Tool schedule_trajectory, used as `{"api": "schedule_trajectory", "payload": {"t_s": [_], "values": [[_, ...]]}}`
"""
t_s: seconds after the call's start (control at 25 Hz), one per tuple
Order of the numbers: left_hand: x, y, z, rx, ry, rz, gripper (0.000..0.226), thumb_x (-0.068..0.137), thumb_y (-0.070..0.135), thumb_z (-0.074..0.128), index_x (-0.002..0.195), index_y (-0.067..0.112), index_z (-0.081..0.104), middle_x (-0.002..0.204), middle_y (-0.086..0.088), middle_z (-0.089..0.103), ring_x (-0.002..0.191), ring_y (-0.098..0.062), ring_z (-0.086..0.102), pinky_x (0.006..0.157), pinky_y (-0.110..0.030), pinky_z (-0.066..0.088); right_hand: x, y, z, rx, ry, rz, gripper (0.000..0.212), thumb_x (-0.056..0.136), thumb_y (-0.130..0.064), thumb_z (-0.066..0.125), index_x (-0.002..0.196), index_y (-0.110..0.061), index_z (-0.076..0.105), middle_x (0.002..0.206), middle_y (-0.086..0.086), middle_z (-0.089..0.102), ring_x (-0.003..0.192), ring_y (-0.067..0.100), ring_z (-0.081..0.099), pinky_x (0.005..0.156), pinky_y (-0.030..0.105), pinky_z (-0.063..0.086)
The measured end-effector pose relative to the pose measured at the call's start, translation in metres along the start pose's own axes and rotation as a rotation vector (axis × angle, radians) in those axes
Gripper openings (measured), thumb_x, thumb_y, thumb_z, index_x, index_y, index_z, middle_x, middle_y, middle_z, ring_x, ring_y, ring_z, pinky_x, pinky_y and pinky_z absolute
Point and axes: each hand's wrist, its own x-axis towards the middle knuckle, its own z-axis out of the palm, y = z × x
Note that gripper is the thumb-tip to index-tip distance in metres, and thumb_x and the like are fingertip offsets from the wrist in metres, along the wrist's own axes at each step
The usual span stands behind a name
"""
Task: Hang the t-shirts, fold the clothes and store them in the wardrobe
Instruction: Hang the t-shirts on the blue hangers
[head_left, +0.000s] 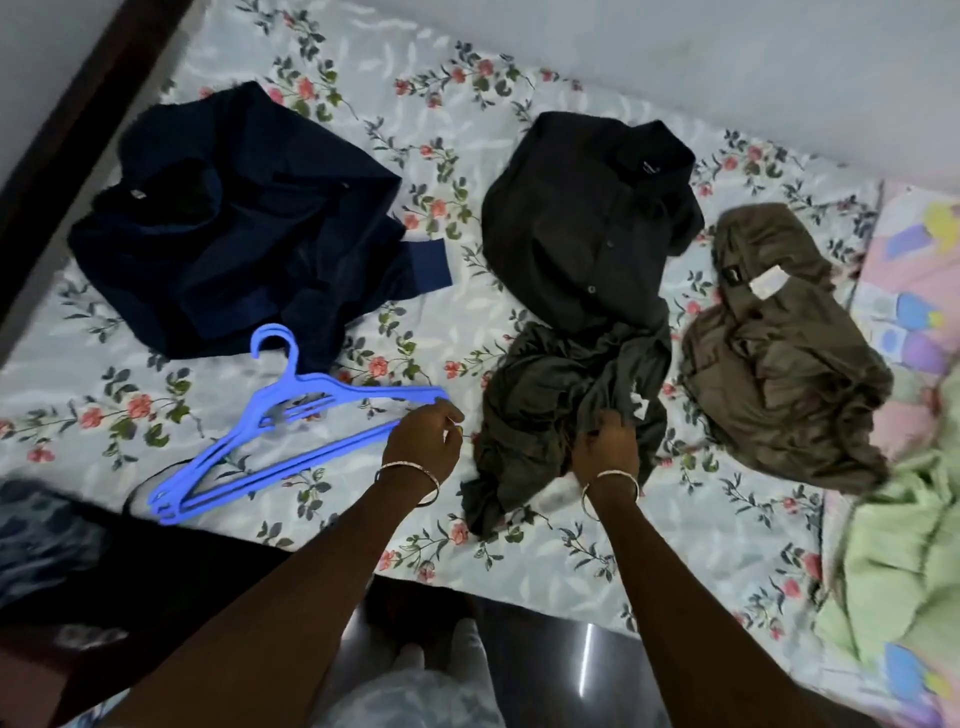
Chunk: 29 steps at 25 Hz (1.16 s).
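Observation:
Several blue plastic hangers (270, 415) lie stacked on the floral bedsheet (467, 130). My left hand (423, 436) grips their right ends. A crumpled dark olive garment (550, 395) lies in front of me, and my right hand (605, 447) grips a fold of it. A navy sweatshirt (234, 228) lies at the back left. Behind the olive garment a black buttoned shirt (576, 223) is spread out. A brown garment (779, 364) with a white tag is bunched at the right.
A light green cloth (898, 561) and a pink patterned pillow (914, 291) lie at the right edge. A dark wooden bed frame (78, 104) runs along the left. A white wall (727, 52) rises behind the bed. Dark floor (545, 649) shows below the bed edge.

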Motion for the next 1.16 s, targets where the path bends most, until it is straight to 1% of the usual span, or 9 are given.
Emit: {"api": "schedule_trajectory", "payload": {"t_s": [0.16, 0.28, 0.44, 0.56, 0.72, 0.8, 0.88, 1.04, 1.16], "values": [[0.025, 0.013, 0.026, 0.025, -0.064, -0.002, 0.016, 0.092, 0.013, 0.058, 0.103, 0.015, 0.069, 0.091, -0.010, 0.071, 0.093, -0.029, 0.066, 0.079, -0.039, 0.053, 0.038, 0.027, -0.003, -0.030, -0.124, 0.089, 0.081, 0.087, -0.009, 0.066, 0.155, -0.003, 0.021, 0.157, 0.021, 0.025, 0.130, 0.042, 0.047, 0.100, 0.046, 0.043], [0.040, 0.018, 0.037, 0.020, -0.101, 0.007, 0.016, 0.092, 0.013, 0.059, 0.103, 0.014, 0.069, 0.097, -0.008, 0.072, 0.095, -0.027, 0.067, 0.082, -0.036, 0.053, 0.067, 0.047, 0.004, 0.052, -0.271, 0.111, 0.099, 0.086, -0.015, 0.075, 0.157, -0.002, 0.009, 0.159, 0.023, 0.026, 0.144, 0.037, 0.032, 0.113, 0.039, 0.031], [0.053, 0.029, 0.044, -0.009, -0.134, 0.009, 0.016, 0.092, 0.010, 0.059, 0.104, 0.013, 0.069, 0.100, -0.009, 0.072, 0.096, -0.026, 0.067, 0.085, -0.035, 0.053, 0.084, 0.054, 0.003, -0.008, -0.273, 0.175, 0.055, 0.086, -0.029, 0.076, 0.127, 0.000, 0.055, 0.122, 0.024, 0.065, 0.115, 0.042, 0.060, 0.092, 0.044, 0.050], [0.051, 0.047, 0.041, -0.096, -0.160, 0.046, 0.017, 0.092, 0.013, 0.062, 0.108, 0.015, 0.067, 0.094, -0.003, 0.071, 0.089, -0.021, 0.067, 0.080, -0.031, 0.053, 0.065, 0.031, -0.010, 0.093, -0.133, 0.091, 0.040, 0.089, -0.033, 0.072, 0.114, -0.004, 0.060, 0.108, 0.019, 0.069, 0.104, 0.038, 0.064, 0.083, 0.042, 0.051], [0.033, 0.089, 0.022, -0.422, -0.204, -0.031, 0.023, 0.091, 0.028, 0.069, 0.112, 0.021, 0.064, 0.094, 0.000, 0.071, 0.088, -0.014, 0.069, 0.080, -0.025, 0.054, 0.009, -0.021, -0.033, 0.236, 0.023, -0.124, 0.025, 0.096, -0.031, 0.064, 0.108, -0.009, 0.061, 0.099, 0.010, 0.072, 0.093, 0.032, 0.066, 0.072, 0.033, 0.045], [0.024, 0.106, 0.012, -0.631, -0.282, -0.122, 0.028, 0.086, 0.046, 0.070, 0.103, 0.024, 0.069, 0.097, -0.002, 0.074, 0.094, -0.017, 0.070, 0.087, -0.032, 0.056, -0.017, -0.043, -0.039, 0.348, -0.022, -0.248, 0.020, 0.096, -0.027, 0.062, 0.109, -0.012, 0.065, 0.096, 0.001, 0.073, 0.089, 0.022, 0.068, 0.076, 0.033, 0.052], [0.015, 0.115, -0.001, -0.632, -0.245, -0.135, 0.039, 0.076, 0.059, 0.071, 0.093, 0.025, 0.072, 0.091, 0.001, 0.074, 0.092, -0.016, 0.070, 0.085, -0.036, 0.057, -0.040, -0.065, -0.046, 0.500, -0.125, -0.371, 0.023, 0.092, -0.021, 0.062, 0.112, -0.011, 0.067, 0.095, -0.005, 0.073, 0.086, 0.013, 0.069, 0.074, 0.022, 0.053], [-0.002, 0.118, -0.050, -0.612, 0.033, -0.097, 0.022, 0.090, 0.033, 0.070, 0.078, 0.014, 0.069, 0.074, -0.004, 0.067, 0.074, -0.018, 0.061, 0.077, -0.036, 0.051, -0.078, -0.096, -0.071, 0.756, -0.500, -0.467, 0.028, 0.093, -0.017, 0.067, 0.120, -0.009, 0.067, 0.099, 0.004, 0.075, 0.080, 0.026, 0.074, 0.072, 0.041, 0.061], [-0.023, 0.121, -0.088, -0.593, 0.111, 0.014, 0.031, 0.082, 0.051, 0.060, 0.077, 0.021, 0.065, 0.069, -0.006, 0.062, 0.068, -0.017, 0.056, 0.070, -0.036, 0.048, -0.098, -0.108, -0.096, 0.829, -0.405, -0.445, 0.014, 0.093, -0.009, 0.068, 0.106, -0.005, 0.071, 0.087, 0.010, 0.075, 0.067, 0.029, 0.072, 0.064, 0.041, 0.061]]}}
